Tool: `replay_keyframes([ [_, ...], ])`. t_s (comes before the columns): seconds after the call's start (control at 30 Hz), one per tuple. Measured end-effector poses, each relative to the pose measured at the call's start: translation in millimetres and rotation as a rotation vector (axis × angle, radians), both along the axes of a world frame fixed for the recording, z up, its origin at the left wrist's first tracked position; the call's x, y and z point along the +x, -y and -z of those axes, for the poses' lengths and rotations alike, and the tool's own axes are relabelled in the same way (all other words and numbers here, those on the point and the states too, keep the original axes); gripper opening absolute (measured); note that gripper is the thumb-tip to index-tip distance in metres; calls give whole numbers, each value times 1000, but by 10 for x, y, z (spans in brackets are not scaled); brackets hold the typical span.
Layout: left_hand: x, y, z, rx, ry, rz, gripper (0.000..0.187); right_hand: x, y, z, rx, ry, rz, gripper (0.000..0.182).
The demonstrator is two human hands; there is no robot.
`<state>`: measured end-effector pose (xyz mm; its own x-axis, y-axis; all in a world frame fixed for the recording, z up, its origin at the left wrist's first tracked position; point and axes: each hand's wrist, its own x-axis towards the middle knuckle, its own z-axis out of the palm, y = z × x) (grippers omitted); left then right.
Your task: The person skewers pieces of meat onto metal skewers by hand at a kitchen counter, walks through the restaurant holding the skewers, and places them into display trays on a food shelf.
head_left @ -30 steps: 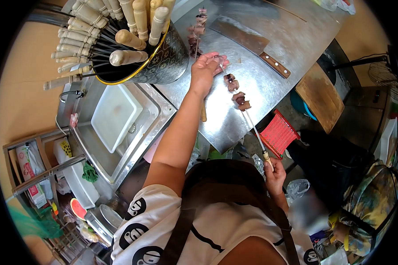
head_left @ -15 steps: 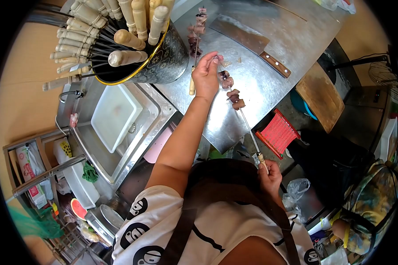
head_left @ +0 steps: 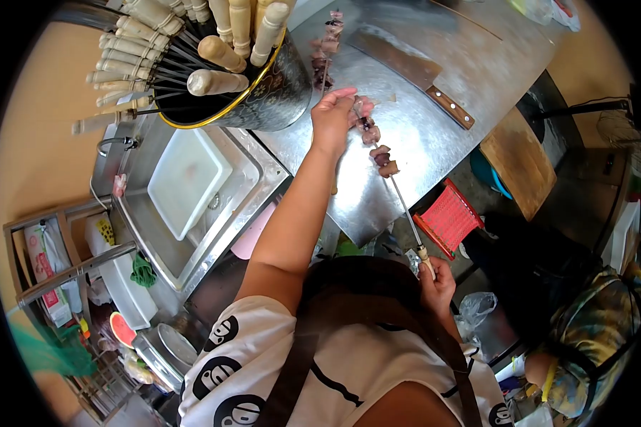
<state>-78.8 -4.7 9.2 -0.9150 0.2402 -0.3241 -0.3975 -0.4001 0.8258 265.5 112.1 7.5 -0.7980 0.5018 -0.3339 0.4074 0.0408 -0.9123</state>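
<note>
My right hand [head_left: 436, 281] is closed around the wooden handle of a metal skewer [head_left: 408, 210], which slants up and away over the table. Several chunks of raw meat [head_left: 381, 158] are threaded along its far half. At the skewer's far end, my left hand [head_left: 331, 122] is closed with its fingertips on a pale pink piece of meat [head_left: 364, 107]; the skewer tip is hidden there. Beyond my left hand lies another loaded meat skewer [head_left: 325, 57] on the metal table [head_left: 420, 146].
A cleaver [head_left: 399, 58] lies on the table's far side. A black bucket [head_left: 281, 89] packed with wooden-handled skewers stands at the left, above a steel sink [head_left: 256, 164] holding a white tray [head_left: 224, 171]. A red woven stool [head_left: 449, 218] and a wooden board [head_left: 520, 162] are at the right.
My left hand has turned and its fingers now press a pink piece at the skewer's far end. My right hand keeps its hold on the handle. The view has shifted slightly.
</note>
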Motion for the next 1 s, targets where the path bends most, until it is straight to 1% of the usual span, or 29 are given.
replay_keyframes([
  [0.1,-12,-6,-35,-78,36,19,16,2,0,7,-27,-11,23,16],
  [0.2,8,-20,-3,-95,-1,12,17,2,-11,14,-13,-29,20,16],
  [0.23,16,-27,13,-94,-1,11,17,6,-10,21,-12,-25,22,16],
  [0.3,38,-45,51,-49,-32,-62,17,29,-10,57,-12,-21,22,16],
  [0.33,51,-67,74,-49,-33,-64,17,46,-12,95,27,-31,1,16],
  [0.4,71,-126,92,16,63,-267,16,18,0,80,65,-44,-24,16],
  [0.43,83,-154,85,14,60,-272,16,-27,21,13,94,-26,-32,16],
  [0.5,106,-201,62,79,158,-386,14,-70,34,-1,122,-13,-45,17],
  [0.6,119,-181,47,74,216,-346,14,-32,29,36,176,-23,-55,17],
  [0.63,103,-170,68,67,232,-331,10,-27,27,28,208,-19,-51,18],
  [0.67,86,-165,129,90,269,-295,6,-29,28,33,234,-20,-58,18],
  [0.7,67,-99,311,103,179,-175,5,-3,22,79,144,-16,-27,18],
  [0.73,79,-154,310,17,221,-264,5,46,-5,148,40,-8,-15,18],
  [0.77,122,-169,162,11,246,-277,6,69,-35,229,-9,-15,-7,16],
  [0.8,99,-207,307,3,154,-342,7,38,-22,213,74,37,-10,15],
  [0.87,120,-185,61,95,278,-339,8,41,-38,267,-94,-33,-20,16],
  [0.9,142,-136,-30,123,302,-324,8,17,-8,250,-105,-39,-46,16],
  [0.97,189,-125,-81,174,358,-307,9,-1,-38,169,21,-46,-82,16],
  [1.0,183,-100,-66,179,352,-314,9,-40,-23,96,23,-52,-90,16],
])
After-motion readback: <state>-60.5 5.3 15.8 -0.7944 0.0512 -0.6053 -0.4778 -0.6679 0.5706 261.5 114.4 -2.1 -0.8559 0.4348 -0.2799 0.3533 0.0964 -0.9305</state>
